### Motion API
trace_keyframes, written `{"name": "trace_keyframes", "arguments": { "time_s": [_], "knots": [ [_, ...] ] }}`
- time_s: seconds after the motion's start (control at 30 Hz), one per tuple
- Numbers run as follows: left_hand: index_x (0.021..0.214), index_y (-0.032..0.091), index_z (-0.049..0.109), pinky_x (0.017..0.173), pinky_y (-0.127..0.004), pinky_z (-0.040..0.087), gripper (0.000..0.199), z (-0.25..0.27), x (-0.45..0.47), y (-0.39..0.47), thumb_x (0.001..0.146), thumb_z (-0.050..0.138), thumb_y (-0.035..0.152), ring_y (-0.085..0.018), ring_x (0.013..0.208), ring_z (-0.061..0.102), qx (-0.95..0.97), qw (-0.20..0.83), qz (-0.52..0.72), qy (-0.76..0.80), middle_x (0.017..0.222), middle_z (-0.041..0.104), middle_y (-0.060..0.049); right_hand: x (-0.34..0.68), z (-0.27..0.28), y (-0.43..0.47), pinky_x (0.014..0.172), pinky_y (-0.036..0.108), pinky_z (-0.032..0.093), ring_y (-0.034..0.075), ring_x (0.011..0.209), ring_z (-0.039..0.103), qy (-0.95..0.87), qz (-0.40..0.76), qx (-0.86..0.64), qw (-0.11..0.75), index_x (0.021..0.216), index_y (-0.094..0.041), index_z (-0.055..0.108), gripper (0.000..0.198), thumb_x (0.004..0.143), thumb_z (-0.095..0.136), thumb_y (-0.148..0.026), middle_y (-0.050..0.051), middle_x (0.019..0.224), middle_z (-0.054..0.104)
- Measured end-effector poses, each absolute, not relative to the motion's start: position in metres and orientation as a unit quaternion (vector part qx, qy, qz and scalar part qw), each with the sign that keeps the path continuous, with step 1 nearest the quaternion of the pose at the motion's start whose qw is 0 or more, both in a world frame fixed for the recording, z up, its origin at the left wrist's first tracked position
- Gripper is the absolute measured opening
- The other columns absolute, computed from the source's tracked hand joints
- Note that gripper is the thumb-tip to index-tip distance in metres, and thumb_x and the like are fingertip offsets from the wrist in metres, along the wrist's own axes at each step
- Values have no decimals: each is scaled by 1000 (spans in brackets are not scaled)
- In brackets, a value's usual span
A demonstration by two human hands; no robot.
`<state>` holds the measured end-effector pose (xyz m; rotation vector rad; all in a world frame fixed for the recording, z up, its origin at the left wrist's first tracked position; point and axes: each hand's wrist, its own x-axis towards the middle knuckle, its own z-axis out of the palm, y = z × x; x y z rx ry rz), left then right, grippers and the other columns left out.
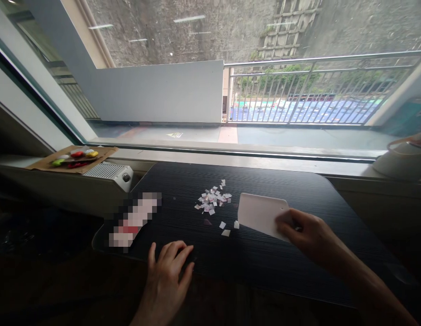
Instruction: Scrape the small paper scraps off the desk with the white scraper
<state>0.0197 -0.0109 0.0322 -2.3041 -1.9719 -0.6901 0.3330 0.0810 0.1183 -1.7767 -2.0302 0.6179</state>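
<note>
In my right hand (305, 231) is a flat white card-like sheet (261, 210) with rounded corners, pinched at its right edge and held over the table. Left of the sheet, small paper scraps (212, 199) lie in a loose heap on the dark table (183, 176). A few stray scraps (226, 232) sit nearer to me, close to the sheet's lower left corner. My left hand (169, 267) rests at the table's near edge with its fingers spread, holding nothing that I can see.
A blurred-out white and red item (136, 222) lies on the table's left side. Beyond the table runs a window sill (197, 158). On the left, a cardboard piece (74, 158) with colourful items lies over a white slotted box (112, 174). A pale rounded object (400, 158) stands far right.
</note>
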Motion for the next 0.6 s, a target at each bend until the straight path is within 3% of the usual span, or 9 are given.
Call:
{"name": "trace_keyframes", "arguments": {
  "time_s": [0.13,0.4,0.6],
  "knots": [
    [108,28,64,105,-64,23,30,34,19,-12,83,50,19,-22,97,62,-744,7,-209,-635,102,67,-4,323,112,83,58,27,42,16,63,56,-734,312,-570,196,76,-19,62,24,81,47,-37,1,68,62],
    [109,28,63,106,-61,23,30,31,18,-16,85,48,21,-22,100,61,-737,28,-212,-642,106,66,-5,380,121,68,48,26,33,14,52,44,-738,284,-603,101,59,-19,59,26,73,56,-41,-2,54,53],
    [108,28,64,104,-61,23,29,26,15,-15,85,46,24,-23,97,63,-744,47,-216,-630,104,68,-5,424,123,70,59,29,44,20,66,55,-652,425,-598,190,74,-15,68,31,71,63,-46,4,70,64]
  ]
}}
